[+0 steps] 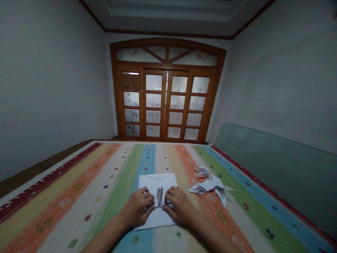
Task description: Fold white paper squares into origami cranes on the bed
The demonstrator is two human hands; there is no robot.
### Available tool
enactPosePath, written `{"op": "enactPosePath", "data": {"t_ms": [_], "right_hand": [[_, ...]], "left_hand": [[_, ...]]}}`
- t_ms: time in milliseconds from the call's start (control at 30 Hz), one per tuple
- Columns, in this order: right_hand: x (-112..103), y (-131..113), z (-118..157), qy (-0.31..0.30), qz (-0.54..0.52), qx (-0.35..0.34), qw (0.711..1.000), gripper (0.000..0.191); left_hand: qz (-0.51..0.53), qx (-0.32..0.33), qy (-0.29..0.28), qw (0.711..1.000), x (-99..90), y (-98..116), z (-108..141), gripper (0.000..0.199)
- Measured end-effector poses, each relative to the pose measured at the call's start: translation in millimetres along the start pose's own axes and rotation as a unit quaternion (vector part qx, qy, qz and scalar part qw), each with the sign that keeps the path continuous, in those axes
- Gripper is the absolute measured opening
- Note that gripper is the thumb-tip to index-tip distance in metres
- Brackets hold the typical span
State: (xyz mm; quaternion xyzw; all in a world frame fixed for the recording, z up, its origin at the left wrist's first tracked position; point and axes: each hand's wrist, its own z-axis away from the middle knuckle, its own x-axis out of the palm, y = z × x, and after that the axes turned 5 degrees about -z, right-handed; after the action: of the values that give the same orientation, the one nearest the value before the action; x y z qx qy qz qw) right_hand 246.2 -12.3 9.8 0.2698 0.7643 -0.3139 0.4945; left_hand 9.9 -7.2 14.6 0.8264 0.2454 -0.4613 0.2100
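A white sheet of paper (157,181) lies on the striped cloth in front of me, with a smaller folded paper piece (158,197) standing up at its middle. My left hand (140,205) pinches the left side of that folded piece. On its right side, my right hand (179,203) pinches it too, thumb and fingers pressed together. Both hands rest over the sheet, a small gap between them. Beyond my right hand lie a folded white paper bird (210,185) and a smaller folded paper figure (203,171) just behind it.
A striped, patterned cloth (105,207) covers the table. Past the far edge stand wooden doors (165,102) with glass panes. A pale green board or panel (276,161) runs along the right side, and white walls rise on both sides.
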Motion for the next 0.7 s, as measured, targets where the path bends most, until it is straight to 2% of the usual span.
{"op": "enactPosePath", "data": {"t_ms": [133,233,533,700], "right_hand": [[10,-3,2,0.026,0.018,-0.004,0.999,0.009],[13,-4,2,0.043,0.021,-0.009,0.999,0.006],[10,-7,-2,0.090,0.018,-0.005,0.996,0.002],[11,-7,-3,0.137,-0.023,0.009,0.990,0.008]], "left_hand": [[-0.054,-0.015,-0.019,0.998,1.4,3,-1,0.007],[-0.086,-0.004,-0.010,0.996,4.7,5,-1,0.003],[-0.083,0.006,0.076,0.994,9.2,5,-2,0.016],[-0.035,-0.030,0.122,0.991,9.8,5,0,0.023]]}}
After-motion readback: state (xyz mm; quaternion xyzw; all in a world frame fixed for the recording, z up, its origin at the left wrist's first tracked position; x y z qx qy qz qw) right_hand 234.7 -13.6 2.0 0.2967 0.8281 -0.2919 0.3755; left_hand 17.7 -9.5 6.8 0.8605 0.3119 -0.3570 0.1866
